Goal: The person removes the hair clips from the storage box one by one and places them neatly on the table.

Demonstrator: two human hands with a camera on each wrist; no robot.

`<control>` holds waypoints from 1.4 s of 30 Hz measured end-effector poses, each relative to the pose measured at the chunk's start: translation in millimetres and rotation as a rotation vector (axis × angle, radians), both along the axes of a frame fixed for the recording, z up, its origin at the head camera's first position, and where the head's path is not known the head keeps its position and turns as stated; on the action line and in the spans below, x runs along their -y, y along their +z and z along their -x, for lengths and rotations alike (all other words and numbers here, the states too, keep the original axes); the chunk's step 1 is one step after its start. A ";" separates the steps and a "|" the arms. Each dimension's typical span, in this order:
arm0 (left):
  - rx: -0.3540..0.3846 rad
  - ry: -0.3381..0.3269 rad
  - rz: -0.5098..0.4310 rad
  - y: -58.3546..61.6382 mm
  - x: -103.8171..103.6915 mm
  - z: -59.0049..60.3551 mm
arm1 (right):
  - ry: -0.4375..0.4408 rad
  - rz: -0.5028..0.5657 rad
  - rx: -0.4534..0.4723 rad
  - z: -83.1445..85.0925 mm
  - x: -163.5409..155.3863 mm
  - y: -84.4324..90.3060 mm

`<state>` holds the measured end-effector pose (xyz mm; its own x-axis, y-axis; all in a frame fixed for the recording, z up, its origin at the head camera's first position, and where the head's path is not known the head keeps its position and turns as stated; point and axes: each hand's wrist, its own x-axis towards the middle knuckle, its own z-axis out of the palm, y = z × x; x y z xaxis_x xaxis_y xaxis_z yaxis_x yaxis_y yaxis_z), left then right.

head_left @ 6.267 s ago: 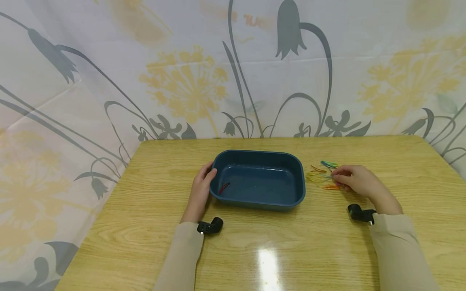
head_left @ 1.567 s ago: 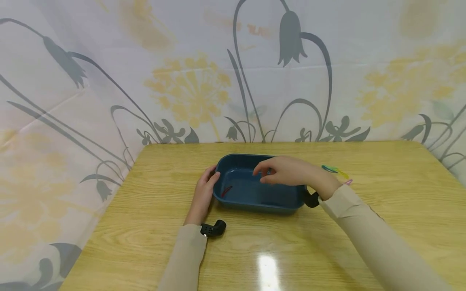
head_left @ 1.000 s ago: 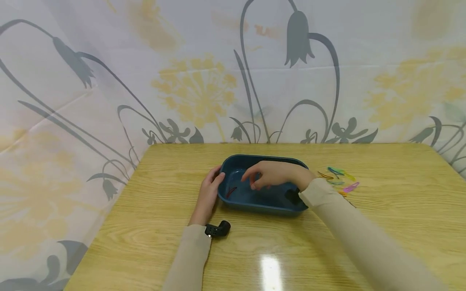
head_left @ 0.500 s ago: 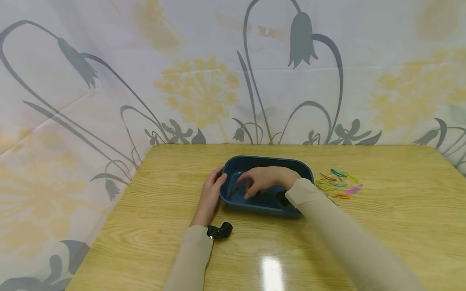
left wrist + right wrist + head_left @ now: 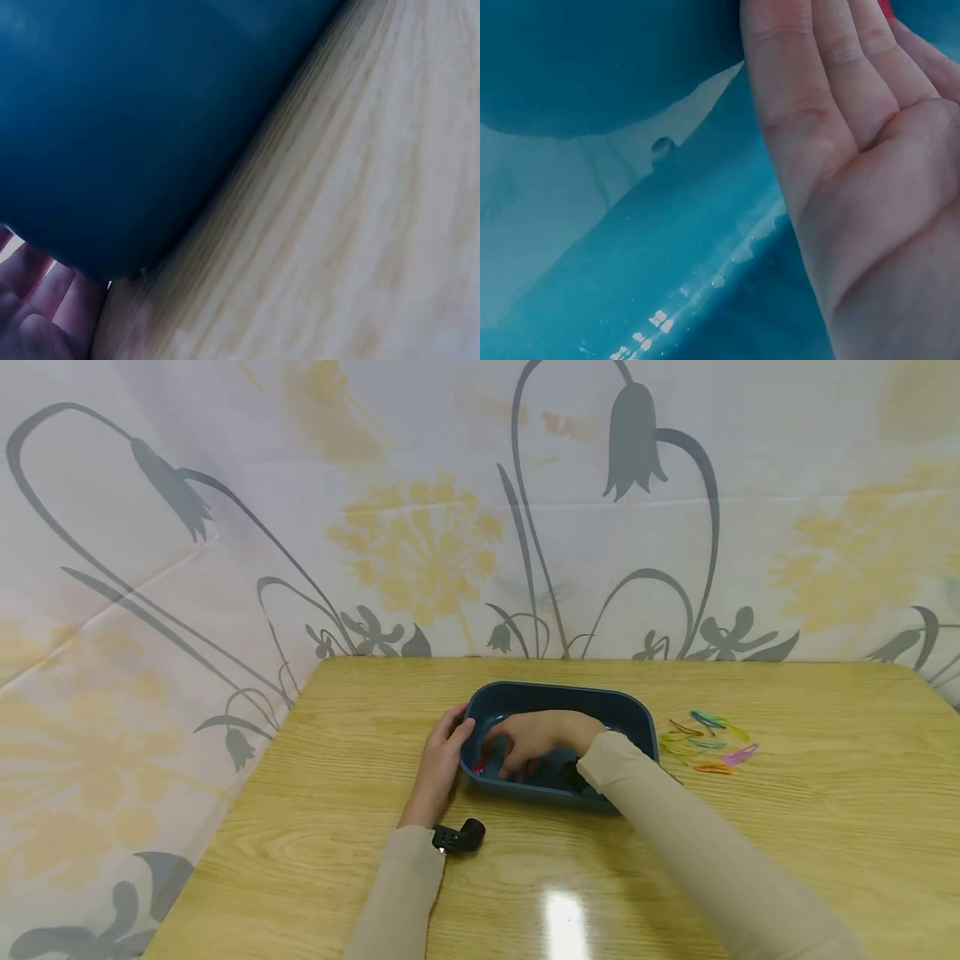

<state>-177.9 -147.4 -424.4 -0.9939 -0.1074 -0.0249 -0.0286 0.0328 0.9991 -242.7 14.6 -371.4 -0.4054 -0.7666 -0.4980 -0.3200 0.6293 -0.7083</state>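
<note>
A dark blue, rounded rectangular tub (image 5: 555, 803) stands on the wooden table. My left hand (image 5: 442, 760) holds its left end, thumb at the rim and fingers along the outside wall. The left wrist view shows those fingers (image 5: 71, 307) against the tub's side. Inside the tub is my right hand (image 5: 543, 735), its fingers reaching down toward the left end. Beside its fingertips lies a small red hair clip (image 5: 478, 767), partly hidden. In the right wrist view the fingers (image 5: 791, 82) look fairly straight, with a bit of red (image 5: 886, 9) behind them.
Right of the tub, several slim coloured hair clips lie loosely together, among them a pink one (image 5: 741, 754), an orange one (image 5: 713, 767) and a green-blue one (image 5: 707, 720). The wooden table (image 5: 337, 752) meets a flower-patterned cloth (image 5: 420, 527) at the back.
From the clips on the right, my right hand has moved left into the tub and lowered to its left end, near the red clip. My left hand stays at the tub's left end.
</note>
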 end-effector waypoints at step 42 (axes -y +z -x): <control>0.020 -0.013 0.052 24.1 -3.0 -11.5 | -0.058 -0.031 -0.081 2.8 -2.7 -5.5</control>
<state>-166.5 -144.4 -400.4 -0.9946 -0.0957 -0.0397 -0.0479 0.0852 0.9952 -245.5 17.3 -376.8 -0.4884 -0.7253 -0.4852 -0.3378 0.6698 -0.6612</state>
